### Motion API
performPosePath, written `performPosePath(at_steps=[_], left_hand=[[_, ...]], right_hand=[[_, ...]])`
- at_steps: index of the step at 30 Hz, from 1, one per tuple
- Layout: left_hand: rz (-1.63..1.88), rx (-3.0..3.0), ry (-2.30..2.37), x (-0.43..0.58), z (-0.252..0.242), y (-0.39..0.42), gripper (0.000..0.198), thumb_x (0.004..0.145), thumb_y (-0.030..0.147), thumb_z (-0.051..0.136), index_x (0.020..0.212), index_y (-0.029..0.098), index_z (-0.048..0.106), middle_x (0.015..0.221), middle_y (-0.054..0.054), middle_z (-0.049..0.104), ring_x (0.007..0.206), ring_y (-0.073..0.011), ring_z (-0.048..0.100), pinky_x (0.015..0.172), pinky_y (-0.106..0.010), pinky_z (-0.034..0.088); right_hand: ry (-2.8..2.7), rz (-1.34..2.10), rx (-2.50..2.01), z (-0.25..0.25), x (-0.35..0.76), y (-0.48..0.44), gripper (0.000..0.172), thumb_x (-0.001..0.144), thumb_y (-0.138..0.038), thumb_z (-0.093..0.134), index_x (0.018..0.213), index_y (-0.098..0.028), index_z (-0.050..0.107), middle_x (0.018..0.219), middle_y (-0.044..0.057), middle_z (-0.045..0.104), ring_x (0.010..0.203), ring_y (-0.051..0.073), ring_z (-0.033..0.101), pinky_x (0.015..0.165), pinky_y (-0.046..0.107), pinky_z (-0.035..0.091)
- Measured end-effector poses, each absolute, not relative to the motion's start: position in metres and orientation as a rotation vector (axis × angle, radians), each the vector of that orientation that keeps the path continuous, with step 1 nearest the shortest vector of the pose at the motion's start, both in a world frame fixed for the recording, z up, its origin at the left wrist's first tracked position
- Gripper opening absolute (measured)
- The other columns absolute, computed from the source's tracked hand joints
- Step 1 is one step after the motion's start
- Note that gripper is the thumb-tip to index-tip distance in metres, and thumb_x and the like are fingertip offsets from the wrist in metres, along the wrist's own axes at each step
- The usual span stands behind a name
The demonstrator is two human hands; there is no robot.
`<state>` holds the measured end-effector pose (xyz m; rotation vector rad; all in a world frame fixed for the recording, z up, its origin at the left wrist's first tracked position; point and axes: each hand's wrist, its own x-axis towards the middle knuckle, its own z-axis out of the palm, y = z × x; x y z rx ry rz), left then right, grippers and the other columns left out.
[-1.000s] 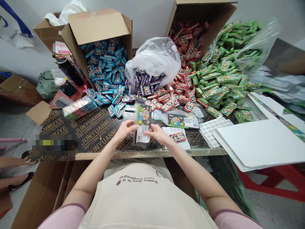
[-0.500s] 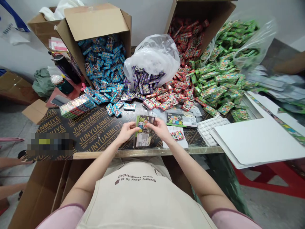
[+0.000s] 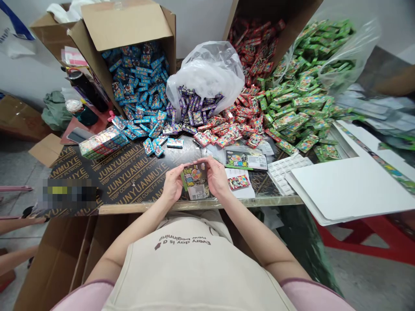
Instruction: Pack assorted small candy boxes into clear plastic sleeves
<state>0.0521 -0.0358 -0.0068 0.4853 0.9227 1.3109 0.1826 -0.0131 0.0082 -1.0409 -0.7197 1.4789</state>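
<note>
Between my two hands, near the table's front edge, is a flat black-and-green printed packet (image 3: 196, 181) with a pale label. My left hand (image 3: 172, 185) grips its left edge, thumb toward the upper corner. Closed along the upper right edge is my right hand (image 3: 216, 176), its fingers partly hidden. A similar printed packet (image 3: 245, 160) lies just beyond my right hand. Closer to that wrist, a small red candy box (image 3: 239, 182) rests on a white sheet (image 3: 248, 191).
Blue boxes (image 3: 139, 86) spill from a carton (image 3: 126, 26). Purple boxes (image 3: 194, 106) lie by a clear bag (image 3: 210, 65), with red boxes (image 3: 240, 112) and green boxes (image 3: 298, 103) rightward. White boards (image 3: 353, 185) overhang the front edge. At far left are another person's limbs (image 3: 16, 224).
Both hands have shifted their grip on the packet. My right hand has moved from its face to its upper right edge, and the packet's top now tilts differently. The view has shifted slightly.
</note>
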Motion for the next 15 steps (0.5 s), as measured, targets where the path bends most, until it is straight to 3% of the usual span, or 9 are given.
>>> performPosePath(at_steps=[3,7,11,15], left_hand=[[1.304,0.530,0.921,0.058,0.002,-0.032,0.039,0.063,0.047,0.078,0.087,0.016,0.076,0.094,-0.008,0.076,0.097,-0.0254,0.069,0.089,-0.036,0.051],[1.285,0.632,0.914,0.062,0.010,-0.023,0.040,0.073,0.052,0.066,0.090,0.017,0.076,0.096,-0.008,0.076,0.100,-0.0262,0.068,0.091,-0.040,0.050],[1.235,0.711,0.985,0.052,0.009,-0.015,0.023,0.065,0.034,0.073,0.080,0.017,0.077,0.090,-0.008,0.076,0.093,-0.0250,0.069,0.091,-0.039,0.049],[1.221,0.884,1.078,0.035,0.011,-0.011,0.024,0.061,0.029,0.078,0.084,0.020,0.078,0.090,-0.008,0.076,0.084,-0.0228,0.070,0.088,-0.039,0.050]], right_hand=[[-0.714,1.418,-1.099,0.007,0.186,-0.013,0.029,0.073,-0.051,0.066,0.070,-0.022,0.070,0.071,0.002,0.071,0.071,0.018,0.065,0.072,0.031,0.053],[-0.843,1.253,-1.157,0.000,0.187,-0.009,0.025,0.075,-0.045,0.062,0.070,-0.022,0.066,0.074,0.003,0.070,0.077,0.020,0.065,0.081,0.035,0.052],[-0.946,1.296,-1.141,-0.006,0.187,-0.008,0.026,0.077,-0.049,0.060,0.072,-0.023,0.065,0.076,0.004,0.071,0.080,0.022,0.067,0.084,0.038,0.053],[-1.107,1.333,-1.079,-0.004,0.201,-0.007,0.026,0.074,-0.047,0.070,0.087,-0.024,0.070,0.083,0.003,0.074,0.083,0.022,0.069,0.087,0.039,0.053]])
